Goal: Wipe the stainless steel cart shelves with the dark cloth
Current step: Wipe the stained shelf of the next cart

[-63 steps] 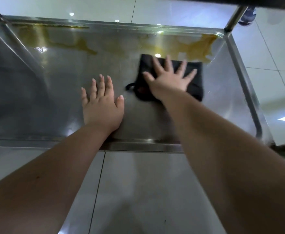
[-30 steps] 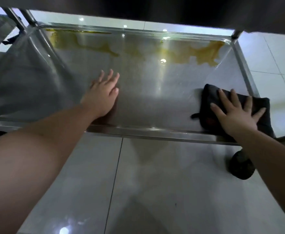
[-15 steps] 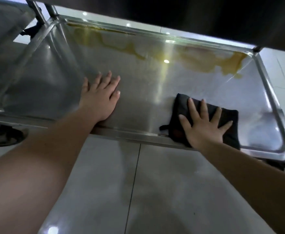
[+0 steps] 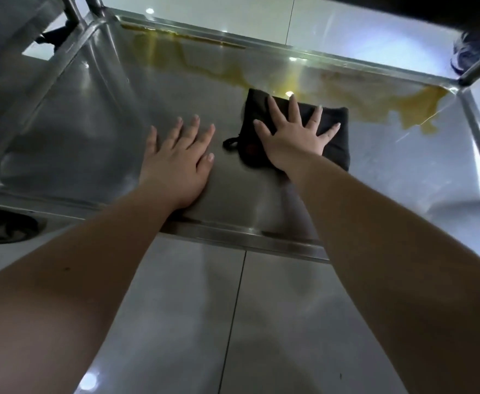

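The left side of the shelf (image 4: 97, 132) looks shiny and clean. The left hand (image 4: 176, 163) lies flat on the bare steel, fingers straight, holding nothing. Just beside it, the right hand (image 4: 292, 135) presses flat on the dark cloth (image 4: 338, 149) in the middle of the shelf. A yellow mess (image 4: 415, 109) runs along the back edge into the right corner. I think that part is left to wipe.

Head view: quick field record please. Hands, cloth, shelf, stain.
left hand: flat on bare shelf, fingers straight, holds nothing
right hand: flat on the dark cloth, fingers spread, pressing it down
dark cloth: folded, mid-shelf, far edge at the stain
shelf: stainless, raised rim
stain: yellow-brown, along the far rim, thickest near the right corner
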Tool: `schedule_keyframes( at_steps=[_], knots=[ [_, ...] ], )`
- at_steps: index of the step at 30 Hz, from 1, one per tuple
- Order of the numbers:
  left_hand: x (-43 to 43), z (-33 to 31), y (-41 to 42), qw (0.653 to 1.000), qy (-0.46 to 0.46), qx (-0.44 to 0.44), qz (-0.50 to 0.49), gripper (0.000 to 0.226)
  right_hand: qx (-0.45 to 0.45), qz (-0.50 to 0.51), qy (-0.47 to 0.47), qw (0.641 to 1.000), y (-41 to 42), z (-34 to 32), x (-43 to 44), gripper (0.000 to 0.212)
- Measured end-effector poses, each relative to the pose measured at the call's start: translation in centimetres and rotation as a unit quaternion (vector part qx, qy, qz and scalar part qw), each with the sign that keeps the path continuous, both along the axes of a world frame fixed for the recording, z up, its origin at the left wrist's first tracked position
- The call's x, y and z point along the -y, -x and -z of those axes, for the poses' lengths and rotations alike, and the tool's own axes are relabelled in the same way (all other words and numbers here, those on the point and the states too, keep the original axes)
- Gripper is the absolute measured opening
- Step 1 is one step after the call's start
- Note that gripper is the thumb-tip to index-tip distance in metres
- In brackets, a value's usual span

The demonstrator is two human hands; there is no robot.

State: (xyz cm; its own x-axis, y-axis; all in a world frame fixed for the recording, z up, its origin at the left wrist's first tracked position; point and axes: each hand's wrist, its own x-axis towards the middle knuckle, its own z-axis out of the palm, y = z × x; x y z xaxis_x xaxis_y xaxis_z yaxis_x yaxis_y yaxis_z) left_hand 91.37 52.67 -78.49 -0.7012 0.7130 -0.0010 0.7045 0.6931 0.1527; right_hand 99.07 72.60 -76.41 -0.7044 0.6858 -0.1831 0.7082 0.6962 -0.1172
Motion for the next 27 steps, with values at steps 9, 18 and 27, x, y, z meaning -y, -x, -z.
schedule_keyframes(
  at_steps=[9, 18, 27],
  knots=[
    [-0.1, 0.0, -0.3, 1.000, 0.006, -0.012, -0.002, 0.056, 0.000, -0.065, -0.030, 0.997, -4.3, 0.6, 6.0, 0.063],
    [0.1, -0.4, -0.2, 1.000, -0.004, 0.000, -0.005, 0.057, -0.005, -0.021, 0.008, 1.000, 3.2, -0.1, 3.4, 0.063],
    [0.3, -0.4, -0.2, 1.000, -0.002, 0.004, 0.008, 0.056, 0.009, 0.025, -0.015, 1.000, -7.6, 0.1, -0.4, 0.064]
  ],
)
